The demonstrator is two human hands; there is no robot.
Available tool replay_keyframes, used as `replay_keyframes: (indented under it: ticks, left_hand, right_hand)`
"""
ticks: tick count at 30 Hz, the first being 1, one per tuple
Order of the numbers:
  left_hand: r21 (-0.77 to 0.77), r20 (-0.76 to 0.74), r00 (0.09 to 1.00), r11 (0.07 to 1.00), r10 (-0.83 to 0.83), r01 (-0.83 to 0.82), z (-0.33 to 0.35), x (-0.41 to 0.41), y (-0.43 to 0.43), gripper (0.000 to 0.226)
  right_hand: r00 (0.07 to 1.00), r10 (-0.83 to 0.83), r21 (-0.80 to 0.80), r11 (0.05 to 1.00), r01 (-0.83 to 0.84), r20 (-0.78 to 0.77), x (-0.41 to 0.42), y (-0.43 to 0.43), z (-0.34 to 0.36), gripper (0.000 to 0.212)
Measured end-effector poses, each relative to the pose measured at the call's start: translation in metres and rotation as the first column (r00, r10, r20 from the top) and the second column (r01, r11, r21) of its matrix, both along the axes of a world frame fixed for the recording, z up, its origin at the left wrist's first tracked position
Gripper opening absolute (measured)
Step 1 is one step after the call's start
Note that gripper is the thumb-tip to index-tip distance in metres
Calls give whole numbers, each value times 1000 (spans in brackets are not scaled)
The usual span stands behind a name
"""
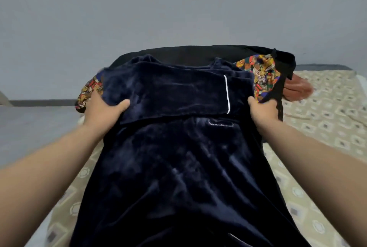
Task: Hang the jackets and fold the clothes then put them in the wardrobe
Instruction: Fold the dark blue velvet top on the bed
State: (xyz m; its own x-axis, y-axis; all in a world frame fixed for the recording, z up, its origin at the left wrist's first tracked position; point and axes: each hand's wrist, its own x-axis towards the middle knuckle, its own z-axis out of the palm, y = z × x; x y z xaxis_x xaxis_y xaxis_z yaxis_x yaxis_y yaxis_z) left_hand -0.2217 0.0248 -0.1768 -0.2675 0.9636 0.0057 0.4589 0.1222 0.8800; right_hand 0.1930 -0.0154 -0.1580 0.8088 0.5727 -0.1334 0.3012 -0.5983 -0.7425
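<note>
**Figure: Two-handed grip on a part-folded garment, head view**

A navy velvet garment [178, 157] lies lengthwise on the bed [327, 119], its lower part running toward the viewer and out of the bottom of the frame. One sleeve [174, 91], edged with white piping at the cuff, is folded flat across the chest. This placement probably narrows the garment into a neat rectangle before the next fold.

The left hand [103, 107] grips the garment's left edge at the level of the folded sleeve, thumb on top of the cloth and fingers tucked beneath. The right hand [262, 111] grips the opposite edge at about the same level. Its thumb shows above the fabric and its fingers are hidden under it. Holding both sides at matching points would keep the fold line straight and the sleeve in place, whether the garment is lifted or doubled over.

The garment thus spans the whole gap between the hands, touching both, with the forearms running along its sides. Its upper part rests on other clothes: a brightly patterned cloth [258, 72] shows on either side, and a black garment [198, 54] lies behind. A rust-coloured cloth [297, 89] lies just beyond the right hand on the bed. The task appears to be at the folding stage. No wardrobe is in view.
</note>
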Motion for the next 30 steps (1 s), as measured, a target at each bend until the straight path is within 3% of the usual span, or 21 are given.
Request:
replay_keyframes:
  ticks: [2, 5, 9, 12, 13, 15, 18, 20, 22, 24, 27, 29, 30]
  left_hand:
    - [-66, 65, 998, 998, -11, 15, -20, -8, -44, 66]
    - [-131, 42, 993, 985, -112, 116, -44, -17, -124, 53]
    - [-159, -46, 981, 971, -188, 179, -50, -21, -193, 43]
    - [-320, -64, 984, 937, -166, 137, -34, -27, -215, 17]
    - [-375, -40, 983, 914, -179, 151, -28, -30, -223, 22]
    - [-479, 178, 970, 847, -163, 231, -18, -38, -240, 34]
    - [-592, 579, 815, 683, -10, 428, -15, -58, -273, 38]
    - [-596, 673, 738, 622, 43, 508, -20, -69, -298, 38]
    - [-578, 703, 709, 623, 52, 527, -23, -75, -316, 44]
    - [-543, 667, 744, 713, 45, 443, -19, -78, -319, 43]
    - [-444, 555, 814, 889, 173, 115, -2, -91, -304, 30]
    - [-345, 412, 882, 935, 228, -81, 10, -103, -297, 28]
    - [-308, 279, 935, 943, 216, -126, 14, -107, -299, 33]
  right_hand:
    - [995, 81, 33, 996, -79, -61, -2, -42, -24, 61]
    - [953, 300, 108, 949, -295, -34, -8, -125, -55, 8]
    - [896, 442, 32, 896, -443, 30, -24, -202, -61, 28]
    - [897, 433, -30, 899, -437, -95, -30, -224, -48, 25]
    - [900, 413, -64, 903, -424, -136, -30, -231, -44, 23]
    - [901, 382, -83, 911, -405, -204, -29, -246, -36, 20]
    - [868, 315, -77, 926, -370, -383, -30, -281, -25, 22]
    - [786, 252, -85, 929, -359, -564, -26, -305, -24, 28]
    - [683, 212, -97, 918, -384, -700, -25, -324, -21, 30]
    - [659, 226, -96, 905, -414, -718, -24, -333, -20, 25]
    - [841, 174, 6, 980, -200, -513, -17, -335, -22, 18]
    - [946, 25, 99, 995, 8, -322, -9, -336, -20, 21]
    - [972, -2, 96, 995, 26, -236, -9, -340, -19, 25]
